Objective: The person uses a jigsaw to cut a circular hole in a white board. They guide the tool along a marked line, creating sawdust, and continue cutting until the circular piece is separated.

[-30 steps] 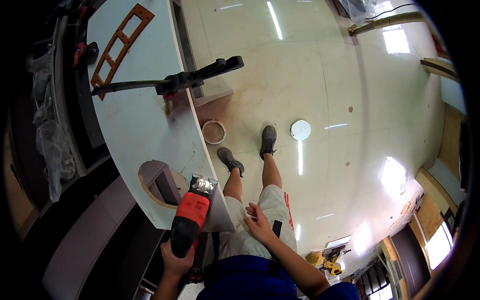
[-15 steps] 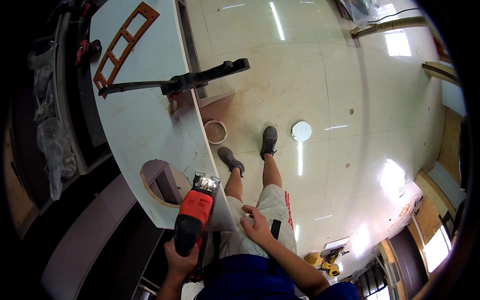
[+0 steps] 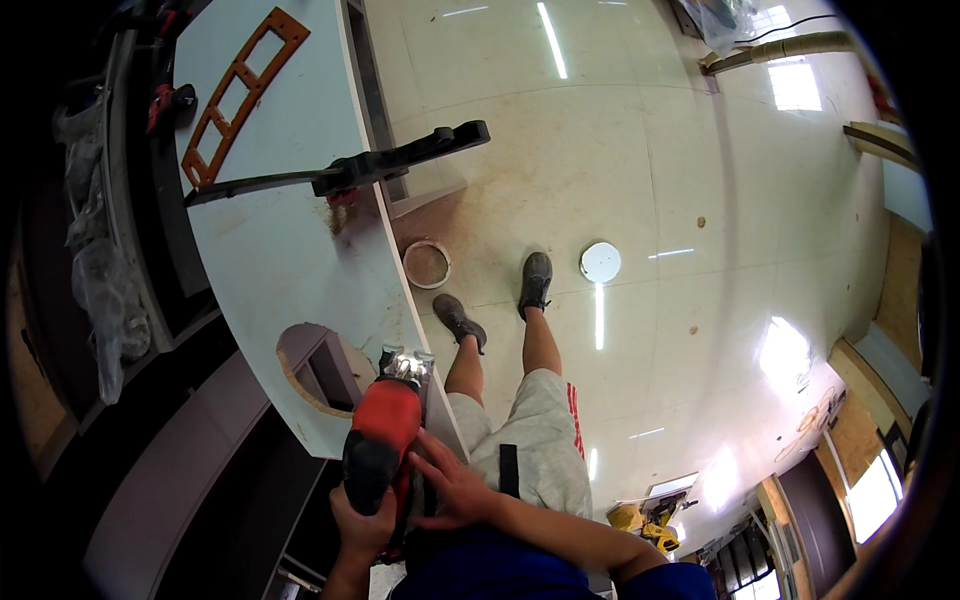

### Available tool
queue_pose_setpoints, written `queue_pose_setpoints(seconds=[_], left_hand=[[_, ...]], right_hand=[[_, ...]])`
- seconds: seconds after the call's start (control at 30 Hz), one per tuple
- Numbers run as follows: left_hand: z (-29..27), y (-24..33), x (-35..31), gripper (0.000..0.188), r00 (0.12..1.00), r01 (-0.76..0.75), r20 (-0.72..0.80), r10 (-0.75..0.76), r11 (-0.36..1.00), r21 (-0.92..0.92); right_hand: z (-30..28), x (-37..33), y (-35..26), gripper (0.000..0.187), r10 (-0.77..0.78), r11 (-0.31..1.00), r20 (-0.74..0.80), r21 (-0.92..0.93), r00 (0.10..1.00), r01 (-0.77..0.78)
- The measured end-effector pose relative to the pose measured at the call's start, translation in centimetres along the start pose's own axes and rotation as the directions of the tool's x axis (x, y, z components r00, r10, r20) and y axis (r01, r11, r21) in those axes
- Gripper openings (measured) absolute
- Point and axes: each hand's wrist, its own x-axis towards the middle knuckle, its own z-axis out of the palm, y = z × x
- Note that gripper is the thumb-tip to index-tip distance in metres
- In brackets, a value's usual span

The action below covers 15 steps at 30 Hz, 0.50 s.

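My left hand (image 3: 362,522) is wrapped round the rear handle of a red and black cordless jigsaw (image 3: 387,415). The jigsaw's metal shoe (image 3: 408,364) rests at the right edge of a pale board (image 3: 300,260), with its lamp lit; the blade is hidden. Just left of the tool, a round hole (image 3: 290,372) with a raw brown cut edge goes through the board. Against the jigsaw's right side lies my right hand (image 3: 455,490), its fingers stretched out and apart; whether they press on the tool I cannot tell.
A black bar clamp (image 3: 390,165) grips the board's edge, with sawdust beside it. Farther up lies a brown curved template (image 3: 240,95) with square openings. On the floor are a ring-like disc (image 3: 427,264) and a white disc (image 3: 601,262). Plastic wrap (image 3: 105,310) hangs at left.
My right hand has moved left from my shorts to the side of the jigsaw. The left hand keeps its hold. The view has shifted slightly.
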Motion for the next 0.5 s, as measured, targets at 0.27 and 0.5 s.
queue_pose_setpoints(seconds=[0.27, 0.5], left_hand=[[-0.1, -2.8, -1.2, 0.012, 0.991, 0.125, -0.037, -0.126, 0.992, -0.020], [-0.2, -3.7, -1.4, 0.014, 0.988, 0.149, -0.027, -0.150, 0.989, -0.024]], right_hand=[[0.9, 0.4, -0.4, 0.107, 0.033, 0.999, 0.000, -0.018, 0.999, -0.034], [2.0, 1.1, -0.1, 0.108, 0.120, 0.991, -0.072, -0.055, 0.990, -0.124]])
